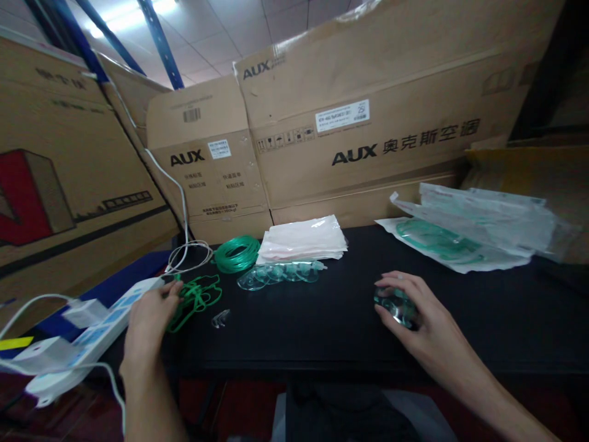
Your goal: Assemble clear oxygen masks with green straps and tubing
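Note:
At the left, my left hand [154, 307] has its fingers pinched at the edge of a loose heap of green elastic straps [199, 298]. My right hand [426, 316] is curled round a clear, green-tinted plastic face mask [396, 305] above the black table. A row of similar clear masks [285, 275], nested together, lies in the middle. Beside the straps are small clear or metallic pieces [221, 318], too small to name. Behind them sits a coil of green tubing [237, 253].
White pouches [304, 238] are stacked behind the mask row. Packaged green tubing in clear-and-white bags [478, 221] is piled at the right. A white power strip [101, 328] with plugs and cords runs along the left edge. Cardboard boxes [294, 166] wall the table's back.

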`<action>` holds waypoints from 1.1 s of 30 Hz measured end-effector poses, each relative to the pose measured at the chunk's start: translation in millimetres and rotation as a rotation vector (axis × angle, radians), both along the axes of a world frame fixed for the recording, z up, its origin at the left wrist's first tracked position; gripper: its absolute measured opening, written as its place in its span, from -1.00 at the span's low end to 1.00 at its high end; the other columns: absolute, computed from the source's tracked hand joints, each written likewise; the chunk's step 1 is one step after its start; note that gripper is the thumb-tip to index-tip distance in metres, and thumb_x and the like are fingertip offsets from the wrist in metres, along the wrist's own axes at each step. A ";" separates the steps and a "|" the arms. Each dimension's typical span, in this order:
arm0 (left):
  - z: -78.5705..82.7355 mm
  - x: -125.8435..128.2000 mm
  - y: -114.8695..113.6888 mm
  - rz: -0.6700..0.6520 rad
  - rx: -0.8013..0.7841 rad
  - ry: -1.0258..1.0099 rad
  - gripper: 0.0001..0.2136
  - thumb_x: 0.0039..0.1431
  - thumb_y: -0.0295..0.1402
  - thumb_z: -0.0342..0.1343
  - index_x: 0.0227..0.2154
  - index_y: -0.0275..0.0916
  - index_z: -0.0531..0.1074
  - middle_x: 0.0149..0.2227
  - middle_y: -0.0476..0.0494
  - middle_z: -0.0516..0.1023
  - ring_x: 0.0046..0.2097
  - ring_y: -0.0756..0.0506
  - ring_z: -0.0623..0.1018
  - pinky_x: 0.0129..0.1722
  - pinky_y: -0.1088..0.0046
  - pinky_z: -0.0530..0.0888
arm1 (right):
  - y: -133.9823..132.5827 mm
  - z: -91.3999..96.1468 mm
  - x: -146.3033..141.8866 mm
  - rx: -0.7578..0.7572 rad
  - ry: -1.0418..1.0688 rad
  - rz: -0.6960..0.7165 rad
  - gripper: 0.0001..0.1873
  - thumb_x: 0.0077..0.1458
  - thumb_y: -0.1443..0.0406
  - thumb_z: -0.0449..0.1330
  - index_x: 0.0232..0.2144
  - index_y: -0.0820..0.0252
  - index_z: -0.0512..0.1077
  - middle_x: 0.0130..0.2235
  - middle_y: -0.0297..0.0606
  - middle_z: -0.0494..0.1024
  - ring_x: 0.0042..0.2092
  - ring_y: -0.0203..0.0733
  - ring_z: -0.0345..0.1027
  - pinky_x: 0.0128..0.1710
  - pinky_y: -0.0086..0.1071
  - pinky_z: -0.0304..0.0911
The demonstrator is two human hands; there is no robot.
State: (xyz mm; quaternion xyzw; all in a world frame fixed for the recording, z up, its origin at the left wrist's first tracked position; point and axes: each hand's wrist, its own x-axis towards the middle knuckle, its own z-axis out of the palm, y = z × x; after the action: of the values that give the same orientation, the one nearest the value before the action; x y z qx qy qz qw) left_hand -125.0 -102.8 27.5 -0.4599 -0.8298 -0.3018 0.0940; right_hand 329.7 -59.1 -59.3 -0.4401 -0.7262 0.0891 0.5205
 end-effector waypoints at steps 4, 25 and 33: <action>4.2 16.0 -0.8 -0.009 -0.015 -0.110 -0.81 0.16 -0.21 0.14 -0.29 -0.15 0.60 -0.40 -0.05 0.67 -0.22 -0.28 0.62 -0.28 0.38 0.40 | -2.0 2.2 0.2 -0.023 0.016 0.031 -0.77 0.19 0.26 0.21 -0.08 0.08 0.44 0.03 -0.08 0.44 0.09 0.05 0.43 0.04 -0.10 0.40; -22.6 258.4 13.0 -1.266 0.017 0.062 -0.64 0.15 -0.19 0.34 0.00 -0.10 0.51 0.04 -0.11 0.54 0.04 -0.16 0.52 0.06 0.30 0.47 | -13.4 29.8 6.6 -0.470 0.291 0.382 -0.44 0.26 0.13 0.17 0.27 0.09 0.26 0.08 -0.11 0.47 0.05 -0.07 0.51 0.10 -0.15 0.41; -30.8 248.8 31.2 -1.173 0.043 -0.347 -0.82 0.32 -0.25 0.15 -0.26 -0.21 0.59 -0.30 -0.06 0.62 -0.25 -0.07 0.56 -0.18 0.43 0.46 | -9.8 21.4 0.7 -0.319 0.322 0.329 -0.53 0.28 0.14 0.20 0.20 0.03 0.33 0.22 -0.09 0.33 0.05 -0.09 0.50 0.06 -0.14 0.45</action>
State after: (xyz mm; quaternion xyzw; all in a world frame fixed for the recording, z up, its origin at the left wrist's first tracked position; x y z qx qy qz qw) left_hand 123.8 -71.6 -3.3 -0.7822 -0.4353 -0.3904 -0.2150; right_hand 330.4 -68.9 -37.8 -0.3726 -0.6727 0.3544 0.5320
